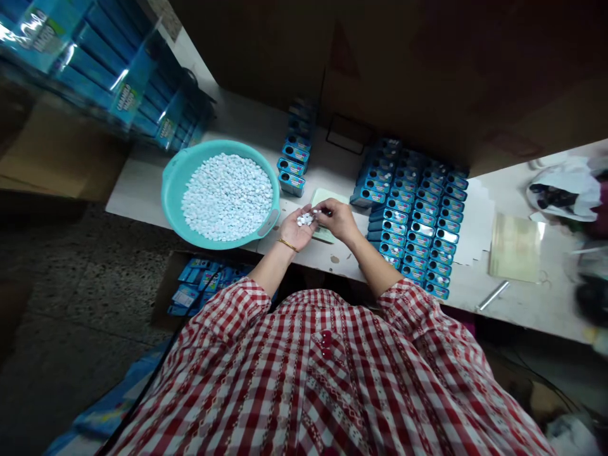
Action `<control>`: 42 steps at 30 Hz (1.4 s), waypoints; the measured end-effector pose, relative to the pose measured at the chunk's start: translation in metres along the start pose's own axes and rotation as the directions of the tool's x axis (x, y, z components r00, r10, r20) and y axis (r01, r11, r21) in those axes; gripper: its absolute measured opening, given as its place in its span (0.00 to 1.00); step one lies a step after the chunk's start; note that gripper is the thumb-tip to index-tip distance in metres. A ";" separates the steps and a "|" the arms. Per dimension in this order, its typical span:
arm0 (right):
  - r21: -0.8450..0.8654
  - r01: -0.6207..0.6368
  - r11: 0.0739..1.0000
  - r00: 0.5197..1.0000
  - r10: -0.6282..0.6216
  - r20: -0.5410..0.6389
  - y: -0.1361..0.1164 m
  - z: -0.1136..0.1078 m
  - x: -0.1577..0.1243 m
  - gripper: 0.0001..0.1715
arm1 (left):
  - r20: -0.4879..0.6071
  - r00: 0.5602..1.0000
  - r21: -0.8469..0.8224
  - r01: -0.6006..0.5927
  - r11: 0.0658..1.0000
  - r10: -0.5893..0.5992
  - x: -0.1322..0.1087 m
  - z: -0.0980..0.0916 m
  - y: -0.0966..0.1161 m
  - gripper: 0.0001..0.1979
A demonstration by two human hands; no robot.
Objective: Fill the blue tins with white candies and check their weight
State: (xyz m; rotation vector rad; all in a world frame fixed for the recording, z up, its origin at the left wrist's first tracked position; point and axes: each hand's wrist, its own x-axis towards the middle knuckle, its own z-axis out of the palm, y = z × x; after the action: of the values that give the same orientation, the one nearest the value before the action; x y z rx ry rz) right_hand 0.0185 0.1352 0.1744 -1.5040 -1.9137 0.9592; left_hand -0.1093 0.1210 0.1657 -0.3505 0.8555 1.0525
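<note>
My left hand (297, 230) is palm up with its fingers partly curled, cupping a small pile of white pellets (304, 219). Over its fingertips, my right hand (336, 218) is closed in a pinch; small white pellets show at its fingertips. Both hands are above a pale green flat object (323, 233), which they partly cover. To the left stands a turquoise basin (168, 199) full of the same white pellets (225, 199). A short row of blue boxes (291, 182) stands behind my hands. Several rows of blue boxes with dark round openings (417, 247) are on the right.
Wrapped blue packs (104, 63) are stacked at the upper left. A carton of blue boxes (194, 288) sits below the table's front edge. Large brown cardboard (389, 69) rises behind. A metal tube (493, 296), a yellowish sheet (517, 248) and a white bag (565, 190) lie on the right.
</note>
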 end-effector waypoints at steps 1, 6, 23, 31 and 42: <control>-0.021 -0.006 1.000 1.000 0.005 -0.016 0.004 -0.004 0.001 0.08 | 0.000 1.000 -0.007 0.006 1.000 -0.006 0.001 -0.001 0.000 0.13; -0.296 0.015 0.955 1.000 -0.007 0.027 0.016 -0.013 0.002 0.10 | -0.025 1.000 -0.020 -0.019 1.000 0.019 0.000 -0.013 0.007 0.12; -0.450 0.334 0.828 0.921 -0.185 0.343 -0.025 0.046 -0.054 0.17 | -0.022 0.997 0.063 0.082 0.995 -0.081 -0.023 -0.060 0.000 0.16; -0.505 0.287 0.814 0.889 -0.030 0.457 -0.041 0.077 -0.070 0.18 | -0.046 0.988 0.070 0.147 0.987 -0.144 -0.029 -0.092 -0.003 0.18; -0.268 0.141 0.953 0.936 -0.041 0.350 -0.019 0.061 -0.063 0.14 | -0.097 0.989 0.020 0.115 0.993 -0.113 -0.030 -0.067 -0.007 0.15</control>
State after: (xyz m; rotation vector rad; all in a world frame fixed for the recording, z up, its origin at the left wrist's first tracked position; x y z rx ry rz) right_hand -0.0238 0.0589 0.1539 -1.4592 -2.4418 0.9808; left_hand -0.1396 0.0571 0.1453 -0.4262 0.9229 0.9238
